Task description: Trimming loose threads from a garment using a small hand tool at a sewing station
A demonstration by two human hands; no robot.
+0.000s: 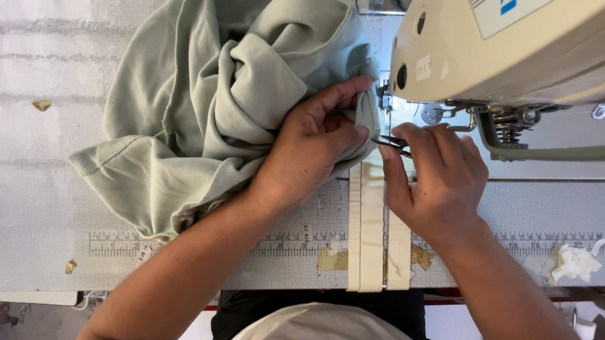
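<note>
A pale green garment (202, 94) lies bunched on the sewing table, left of the needle. My left hand (314, 146) pinches a fold of the garment's edge close to the needle area (385, 98). My right hand (435, 178) holds small dark thread snips (391, 143), their tips pointing left at the fabric edge held by my left fingers. Both hands sit just below the cream sewing machine head (520, 43), which hides the needle plate.
The grey table (36, 175) has a printed ruler strip (277, 245) along its front edge, cream tape strips (368, 223) running toward me, and a crumpled white scrap (575, 262) at the right. Small tan scraps (42, 105) lie at the left.
</note>
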